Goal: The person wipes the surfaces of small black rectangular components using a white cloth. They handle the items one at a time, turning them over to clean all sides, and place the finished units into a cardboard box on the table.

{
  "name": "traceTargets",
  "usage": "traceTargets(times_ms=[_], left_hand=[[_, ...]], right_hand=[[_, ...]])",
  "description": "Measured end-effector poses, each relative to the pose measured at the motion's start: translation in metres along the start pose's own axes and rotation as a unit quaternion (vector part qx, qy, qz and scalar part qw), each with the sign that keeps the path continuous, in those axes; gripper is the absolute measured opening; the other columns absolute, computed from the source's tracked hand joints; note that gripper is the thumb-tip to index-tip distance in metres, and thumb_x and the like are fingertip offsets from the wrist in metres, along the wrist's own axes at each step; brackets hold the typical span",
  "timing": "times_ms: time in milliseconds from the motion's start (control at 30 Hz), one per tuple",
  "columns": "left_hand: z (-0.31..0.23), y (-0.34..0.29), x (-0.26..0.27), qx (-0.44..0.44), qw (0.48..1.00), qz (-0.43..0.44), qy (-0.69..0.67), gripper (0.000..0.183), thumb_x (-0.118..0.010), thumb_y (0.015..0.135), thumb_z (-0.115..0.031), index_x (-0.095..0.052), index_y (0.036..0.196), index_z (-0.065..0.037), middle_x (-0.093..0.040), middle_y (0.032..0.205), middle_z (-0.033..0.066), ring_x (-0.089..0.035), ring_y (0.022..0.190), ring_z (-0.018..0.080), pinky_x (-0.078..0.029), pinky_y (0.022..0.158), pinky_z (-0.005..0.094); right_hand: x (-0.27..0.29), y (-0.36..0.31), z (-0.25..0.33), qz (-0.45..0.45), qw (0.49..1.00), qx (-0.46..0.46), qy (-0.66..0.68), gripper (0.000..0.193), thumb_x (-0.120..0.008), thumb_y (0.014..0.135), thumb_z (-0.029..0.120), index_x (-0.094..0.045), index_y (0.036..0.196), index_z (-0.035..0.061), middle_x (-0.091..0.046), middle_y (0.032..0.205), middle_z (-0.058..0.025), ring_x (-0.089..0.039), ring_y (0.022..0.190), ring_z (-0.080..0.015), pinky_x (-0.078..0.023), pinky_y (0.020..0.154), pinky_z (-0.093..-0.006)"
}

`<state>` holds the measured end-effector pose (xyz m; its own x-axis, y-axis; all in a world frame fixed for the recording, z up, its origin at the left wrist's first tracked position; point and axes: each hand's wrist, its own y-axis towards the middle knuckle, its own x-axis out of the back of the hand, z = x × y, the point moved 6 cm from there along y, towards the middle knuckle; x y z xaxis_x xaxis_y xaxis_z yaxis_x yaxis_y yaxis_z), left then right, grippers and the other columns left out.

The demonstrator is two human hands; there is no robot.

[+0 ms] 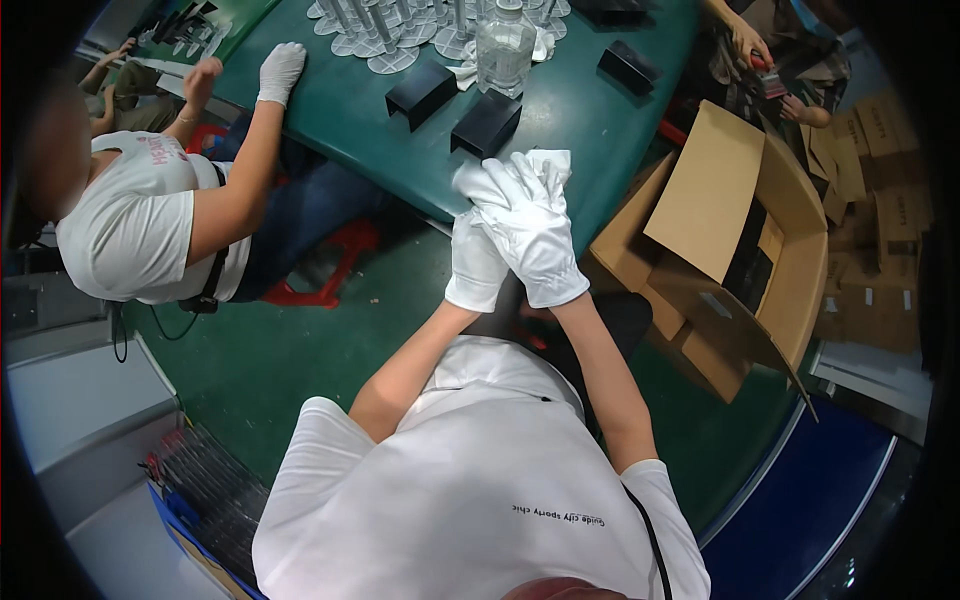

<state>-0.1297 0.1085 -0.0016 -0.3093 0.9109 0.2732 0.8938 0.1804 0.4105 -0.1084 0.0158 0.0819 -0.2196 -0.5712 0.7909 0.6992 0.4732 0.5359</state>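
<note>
Both my hands wear white gloves and meet at the near table edge. My right hand (537, 235) lies across my left hand (478, 262), its fingers bent over and pressed together. What they close on, if anything, is hidden. My left hand's fingers are mostly covered, and the white patch at the upper left is blurred by motion. A flat white cloth-like piece (553, 160) shows just past the right fingertips; I cannot tell which hand touches it. Just beyond the gloves sits a black angular channel-shaped part (486, 125), with a similar black part (420, 95) to its left.
A clear plastic bottle (504, 55) stands on the green table (350, 125) beside crumpled white cloth. Several clear round-based stands (393, 58) are behind. Another black part (628, 68) lies right. An open cardboard box (705, 190) is at my right; a co-worker (150, 215) sits left, another person works far right.
</note>
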Motion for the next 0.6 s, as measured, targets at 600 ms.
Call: traceTargets(times_ms=[600], left_hand=[[-0.044, 0.022, 0.067, -0.111, 0.952, 0.001, 0.286, 0.011, -0.079, 0.077, -0.014, -0.07, 0.075, -0.009, -0.06, 0.072, 0.0071, -0.06, 0.068, 0.0293, -0.045, 0.06, 0.0432]], right_hand=[[0.062, -0.103, -0.019, -0.063, 0.976, -0.174, 0.116, 0.03, -0.067, 0.078, -0.001, -0.064, 0.106, 0.0066, -0.067, 0.104, -0.0129, -0.067, 0.096, -0.034, -0.056, 0.081, -0.0406]])
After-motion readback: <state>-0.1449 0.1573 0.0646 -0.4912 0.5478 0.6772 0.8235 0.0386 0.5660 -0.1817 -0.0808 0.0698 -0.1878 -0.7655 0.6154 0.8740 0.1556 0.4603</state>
